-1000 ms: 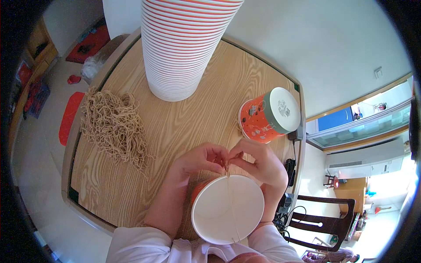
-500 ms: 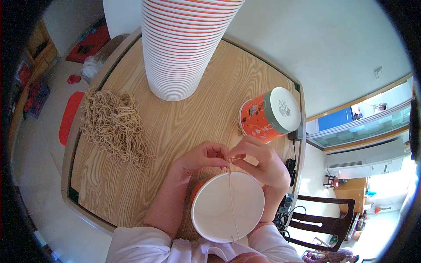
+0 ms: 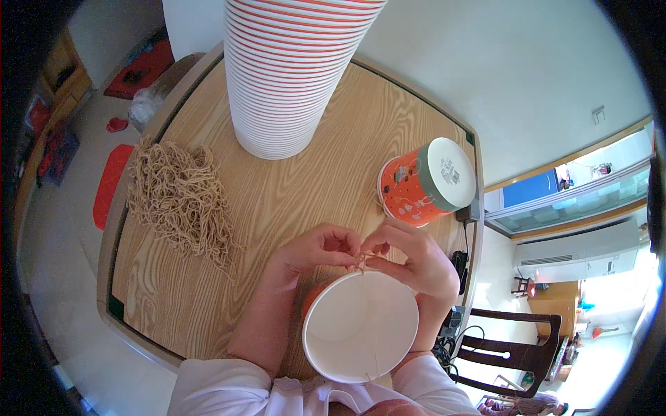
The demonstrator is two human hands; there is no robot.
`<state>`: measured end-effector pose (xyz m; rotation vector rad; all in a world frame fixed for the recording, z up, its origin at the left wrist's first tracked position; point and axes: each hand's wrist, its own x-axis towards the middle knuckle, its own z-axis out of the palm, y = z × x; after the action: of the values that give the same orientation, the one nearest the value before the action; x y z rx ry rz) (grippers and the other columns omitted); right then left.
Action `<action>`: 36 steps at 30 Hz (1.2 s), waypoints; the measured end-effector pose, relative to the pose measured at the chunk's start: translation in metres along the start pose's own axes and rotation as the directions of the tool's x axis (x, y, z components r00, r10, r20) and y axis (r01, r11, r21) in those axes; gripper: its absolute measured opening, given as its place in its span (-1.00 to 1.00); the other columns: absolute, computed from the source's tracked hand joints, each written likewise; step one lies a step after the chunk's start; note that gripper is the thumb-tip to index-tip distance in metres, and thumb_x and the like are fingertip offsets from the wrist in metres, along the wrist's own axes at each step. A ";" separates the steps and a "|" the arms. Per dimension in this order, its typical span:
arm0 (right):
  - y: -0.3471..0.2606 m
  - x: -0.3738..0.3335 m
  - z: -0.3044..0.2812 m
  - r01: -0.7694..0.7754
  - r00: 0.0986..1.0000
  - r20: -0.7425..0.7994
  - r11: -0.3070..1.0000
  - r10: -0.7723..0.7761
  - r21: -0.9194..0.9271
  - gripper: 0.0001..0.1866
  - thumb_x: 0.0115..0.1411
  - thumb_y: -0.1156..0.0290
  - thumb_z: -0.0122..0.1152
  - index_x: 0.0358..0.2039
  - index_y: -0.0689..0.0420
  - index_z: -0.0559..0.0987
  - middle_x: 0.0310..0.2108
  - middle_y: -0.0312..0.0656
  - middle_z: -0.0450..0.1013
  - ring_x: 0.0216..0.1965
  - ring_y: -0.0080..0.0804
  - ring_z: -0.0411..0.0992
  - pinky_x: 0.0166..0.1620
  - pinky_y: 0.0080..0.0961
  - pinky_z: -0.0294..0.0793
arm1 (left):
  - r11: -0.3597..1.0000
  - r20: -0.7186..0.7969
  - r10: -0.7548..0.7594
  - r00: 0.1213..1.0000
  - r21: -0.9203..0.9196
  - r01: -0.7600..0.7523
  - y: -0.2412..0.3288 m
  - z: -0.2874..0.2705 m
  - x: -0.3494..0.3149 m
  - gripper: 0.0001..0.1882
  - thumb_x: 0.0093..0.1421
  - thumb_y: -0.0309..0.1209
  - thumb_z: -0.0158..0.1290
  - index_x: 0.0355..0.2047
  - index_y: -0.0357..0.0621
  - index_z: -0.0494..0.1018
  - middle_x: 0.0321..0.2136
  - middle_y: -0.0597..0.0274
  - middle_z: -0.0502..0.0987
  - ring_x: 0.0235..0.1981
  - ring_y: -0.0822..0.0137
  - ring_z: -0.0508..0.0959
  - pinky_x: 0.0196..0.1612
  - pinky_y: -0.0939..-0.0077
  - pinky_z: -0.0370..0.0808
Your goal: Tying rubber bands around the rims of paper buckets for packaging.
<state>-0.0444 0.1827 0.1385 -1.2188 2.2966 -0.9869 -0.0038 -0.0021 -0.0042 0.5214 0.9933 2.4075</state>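
An orange paper bucket with a white inside stands open-mouthed toward me at the table's near edge. A thin tan string is pinched at the bucket's far rim between the fingertips of both hands. My left hand grips it from the left, my right hand from the right. A faint line of string runs down across the bucket's white inside. Both forearms come up on either side of the bucket.
A tall stack of orange-and-white buckets rises at the far middle of the wooden table. A heap of tan strings lies at the left. One upside-down orange bucket stands at the right edge. A dark chair is beyond.
My fingertips have shifted slightly on the string at the bucket's rim; the bucket and everything else on the table stay where they were.
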 end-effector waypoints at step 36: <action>0.002 0.006 0.006 0.000 1.000 0.026 0.999 -0.001 0.041 -0.84 0.01 0.54 0.29 -0.37 0.17 0.51 -0.42 -0.16 0.45 -0.38 -0.25 0.49 -0.31 -0.41 0.50 | 0.996 -0.081 -0.042 0.996 0.077 0.048 -0.002 0.002 0.002 -0.76 0.06 -0.54 0.22 -0.22 -0.30 0.53 -0.32 0.26 0.58 -0.27 0.48 0.54 -0.15 0.57 0.47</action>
<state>-0.0452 0.1762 0.1330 -1.2093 2.2454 -1.0072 -0.0038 0.0018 -0.0038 0.4295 1.1259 2.3729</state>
